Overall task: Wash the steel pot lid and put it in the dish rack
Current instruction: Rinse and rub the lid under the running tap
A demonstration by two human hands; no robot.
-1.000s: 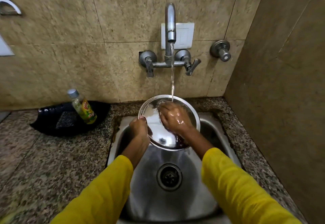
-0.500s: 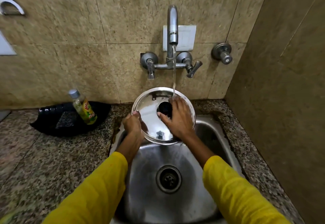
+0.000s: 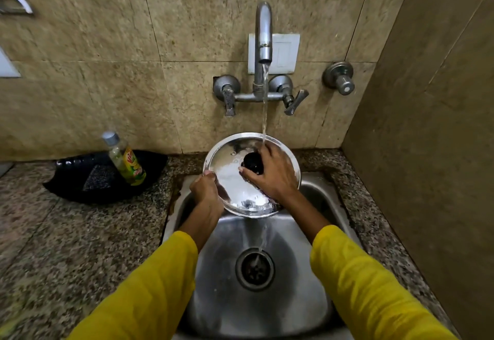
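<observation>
The round steel pot lid (image 3: 235, 179) is held tilted over the back of the steel sink (image 3: 318, 310), top face toward me, with its black knob (image 3: 252, 164) showing. My left hand (image 3: 207, 188) grips the lid's left rim. My right hand (image 3: 270, 172) lies across the lid with its fingers curled around the knob. Water runs from the tap (image 3: 263, 32) onto my right hand and the lid's upper edge, then streams off the lid's lower edge toward the drain (image 3: 255, 269). No dish rack is in view.
A black tray (image 3: 80, 179) on the granite counter (image 3: 66, 246) at the left holds a scrub pad (image 3: 97, 180) and a dish soap bottle (image 3: 125, 162). Tap handles (image 3: 292, 99) and a wall valve (image 3: 339, 77) sit on the tiled wall. A side wall (image 3: 427, 152) closes in the right.
The lid has been turned over, so its knob side faces me instead of the underside. My right hand moved from rubbing the surface to holding around the knob.
</observation>
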